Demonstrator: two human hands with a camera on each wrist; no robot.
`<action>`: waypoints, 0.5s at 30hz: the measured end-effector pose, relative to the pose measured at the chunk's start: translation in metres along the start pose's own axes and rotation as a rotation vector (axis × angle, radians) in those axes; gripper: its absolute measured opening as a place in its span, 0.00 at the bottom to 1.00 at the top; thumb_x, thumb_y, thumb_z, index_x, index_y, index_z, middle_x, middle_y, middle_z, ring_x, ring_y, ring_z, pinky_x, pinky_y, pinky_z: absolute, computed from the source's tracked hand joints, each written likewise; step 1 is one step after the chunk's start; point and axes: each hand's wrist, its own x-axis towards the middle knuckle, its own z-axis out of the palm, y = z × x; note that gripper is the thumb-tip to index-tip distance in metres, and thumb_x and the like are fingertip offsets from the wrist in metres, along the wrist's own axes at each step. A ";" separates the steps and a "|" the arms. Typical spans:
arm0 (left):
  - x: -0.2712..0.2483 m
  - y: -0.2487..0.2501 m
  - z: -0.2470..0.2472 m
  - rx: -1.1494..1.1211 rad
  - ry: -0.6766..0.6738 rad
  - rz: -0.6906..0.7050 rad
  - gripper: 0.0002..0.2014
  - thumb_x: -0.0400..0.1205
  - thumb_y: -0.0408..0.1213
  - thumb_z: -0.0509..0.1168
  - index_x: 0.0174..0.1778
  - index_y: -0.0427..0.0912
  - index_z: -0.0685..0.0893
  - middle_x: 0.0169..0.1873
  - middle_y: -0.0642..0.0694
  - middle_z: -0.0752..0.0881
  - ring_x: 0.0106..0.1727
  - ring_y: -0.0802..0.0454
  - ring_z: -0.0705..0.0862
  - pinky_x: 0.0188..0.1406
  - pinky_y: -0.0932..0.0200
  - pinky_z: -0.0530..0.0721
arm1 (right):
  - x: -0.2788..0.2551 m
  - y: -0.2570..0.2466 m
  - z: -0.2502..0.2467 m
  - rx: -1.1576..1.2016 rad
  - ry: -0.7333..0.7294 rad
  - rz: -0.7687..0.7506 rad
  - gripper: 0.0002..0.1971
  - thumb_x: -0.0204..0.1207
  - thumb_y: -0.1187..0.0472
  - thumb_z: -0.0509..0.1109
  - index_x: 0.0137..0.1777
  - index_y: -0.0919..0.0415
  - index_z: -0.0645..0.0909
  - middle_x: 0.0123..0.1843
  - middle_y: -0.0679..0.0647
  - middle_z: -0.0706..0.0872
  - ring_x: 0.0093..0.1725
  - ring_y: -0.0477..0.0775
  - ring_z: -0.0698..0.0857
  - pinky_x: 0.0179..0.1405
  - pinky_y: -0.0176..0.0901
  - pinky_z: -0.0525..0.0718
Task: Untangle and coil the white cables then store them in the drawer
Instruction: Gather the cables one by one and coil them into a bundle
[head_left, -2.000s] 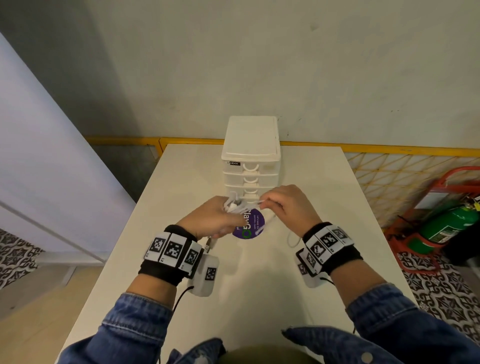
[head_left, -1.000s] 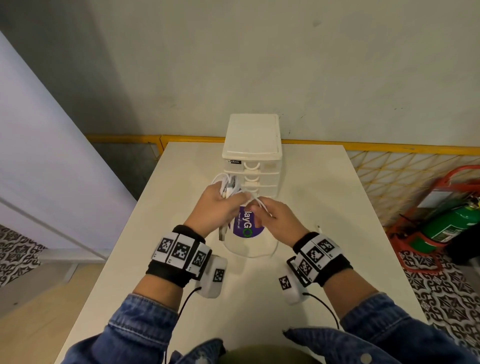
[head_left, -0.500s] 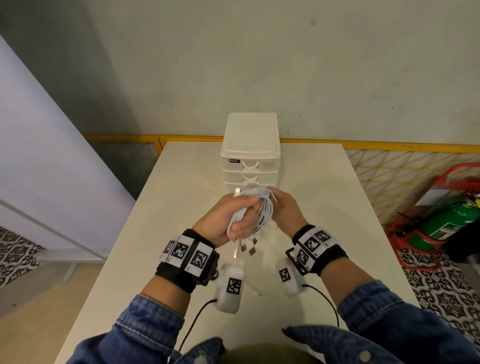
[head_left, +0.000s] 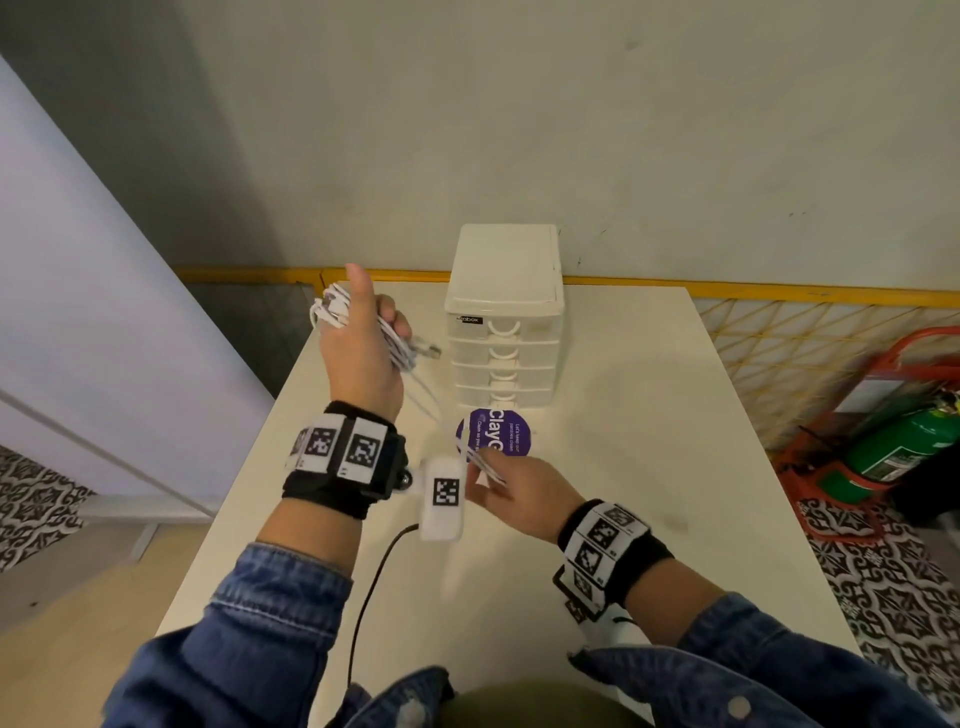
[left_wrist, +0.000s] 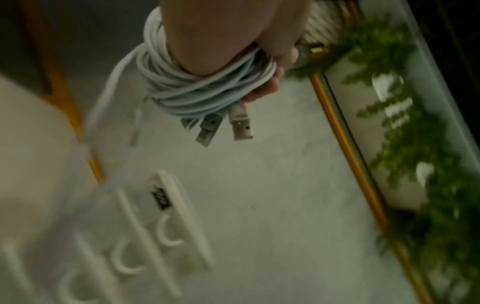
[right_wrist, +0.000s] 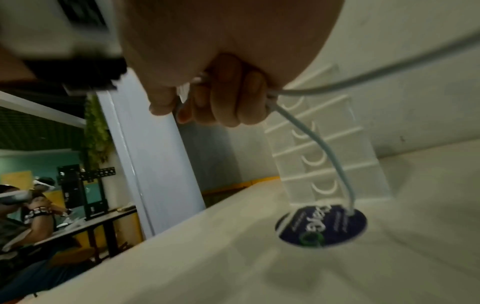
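So the left hand (head_left: 363, 358) has lifted away gripping the coiled white cables (left_wrist: 207, 90) — right hand (head_left: 511, 493) fingers pinch the loose tail — drawer's next, probably.

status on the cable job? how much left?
Done: most cable coiled round the left hand, USB plugs dangling.
In hand: right hand grips the loose tail for winding.
Left: finish the coil, open a drawer; all look closed.
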 end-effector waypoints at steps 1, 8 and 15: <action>-0.002 -0.005 -0.004 0.138 0.014 0.031 0.13 0.83 0.48 0.62 0.35 0.47 0.73 0.21 0.52 0.77 0.21 0.56 0.75 0.22 0.62 0.75 | 0.001 -0.005 -0.004 -0.019 0.030 -0.054 0.16 0.75 0.41 0.59 0.47 0.53 0.76 0.31 0.51 0.80 0.30 0.51 0.77 0.32 0.41 0.74; -0.011 -0.040 -0.029 0.777 -0.308 0.100 0.16 0.80 0.42 0.67 0.28 0.40 0.78 0.17 0.46 0.78 0.17 0.50 0.75 0.18 0.60 0.75 | 0.015 -0.034 -0.038 0.105 0.244 -0.220 0.14 0.78 0.50 0.61 0.39 0.57 0.82 0.30 0.50 0.82 0.31 0.47 0.78 0.34 0.44 0.78; -0.036 -0.049 -0.029 0.814 -0.758 -0.352 0.43 0.76 0.71 0.45 0.27 0.29 0.76 0.13 0.44 0.72 0.13 0.50 0.69 0.17 0.64 0.69 | 0.026 -0.028 -0.068 0.248 0.356 -0.088 0.09 0.69 0.56 0.76 0.42 0.46 0.78 0.29 0.47 0.81 0.32 0.50 0.80 0.39 0.49 0.80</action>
